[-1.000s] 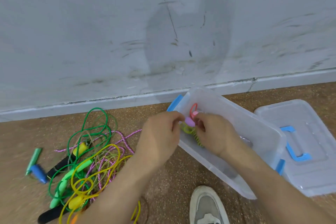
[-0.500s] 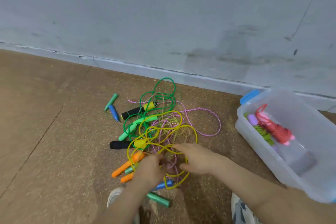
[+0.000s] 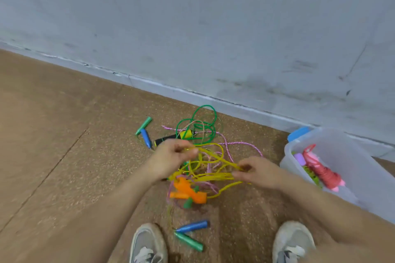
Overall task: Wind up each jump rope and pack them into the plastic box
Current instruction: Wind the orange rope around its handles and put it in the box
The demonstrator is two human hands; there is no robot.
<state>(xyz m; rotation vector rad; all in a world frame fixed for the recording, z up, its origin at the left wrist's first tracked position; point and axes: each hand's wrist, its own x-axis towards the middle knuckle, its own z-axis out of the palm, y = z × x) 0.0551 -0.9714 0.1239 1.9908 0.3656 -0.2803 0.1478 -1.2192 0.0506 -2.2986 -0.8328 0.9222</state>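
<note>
Where a scuffed grey wall [image 3: 213,28] meets a brown speckled floor [image 3: 64,156], a clear plastic box [image 3: 352,147] sits at right, a wound red rope [image 3: 320,172] inside, near a loose tangle of green, pink and yellow jump ropes [image 3: 203,132]. Left hand [image 3: 171,158] and right hand [image 3: 256,172] each keep a closed grip, pinching strands of the thin yellow cord [image 3: 213,156], orange plastic handles [image 3: 188,191] just below.

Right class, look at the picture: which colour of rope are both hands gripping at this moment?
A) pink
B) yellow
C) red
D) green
B: the left hand and the right hand each pinch strands of the yellow rope, which is stretched between them above the tangled pile on the floor.
</note>
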